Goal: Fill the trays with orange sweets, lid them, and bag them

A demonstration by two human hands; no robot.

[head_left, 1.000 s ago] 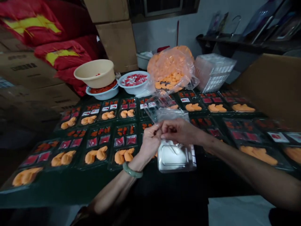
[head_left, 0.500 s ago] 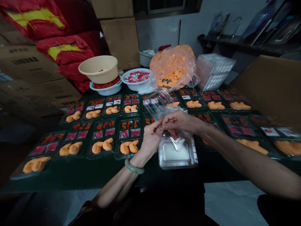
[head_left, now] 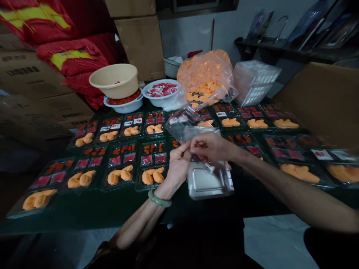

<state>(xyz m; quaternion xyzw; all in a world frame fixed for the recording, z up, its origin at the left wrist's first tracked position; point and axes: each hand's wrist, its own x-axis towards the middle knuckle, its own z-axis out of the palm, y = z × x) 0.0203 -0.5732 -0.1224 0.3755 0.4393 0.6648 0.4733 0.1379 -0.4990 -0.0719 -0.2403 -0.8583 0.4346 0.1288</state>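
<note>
My left hand (head_left: 179, 164), with a pale green bangle (head_left: 159, 199) at its wrist, is closed in a pinch on thin clear plastic film (head_left: 200, 131). Right beside it, my right hand (head_left: 209, 148) also pinches the film, fingertips nearly touching the left thumb. Below the hands lies a clear plastic container (head_left: 210, 183) with a raised rectangular panel. A small whitish twist (head_left: 209, 167) rests over its upper edge. Behind my fingers a clear lid-like piece (head_left: 182, 123) stands tilted. Part of the film is hidden by my hands.
Rows of filled clear trays (head_left: 153, 175) with orange pieces and red packets flank my hands. Behind stand a cream basin (head_left: 114, 80), a bowl of red-and-white packets (head_left: 162, 93), a bag of orange pieces (head_left: 204, 78) and stacked clear containers (head_left: 255, 82). Cartons (head_left: 33, 82) rise at left.
Both hands stay pinched together on the film, and the right hand has shifted slightly left. The whitish twist now shows below the right hand. The view has shifted a little.
</note>
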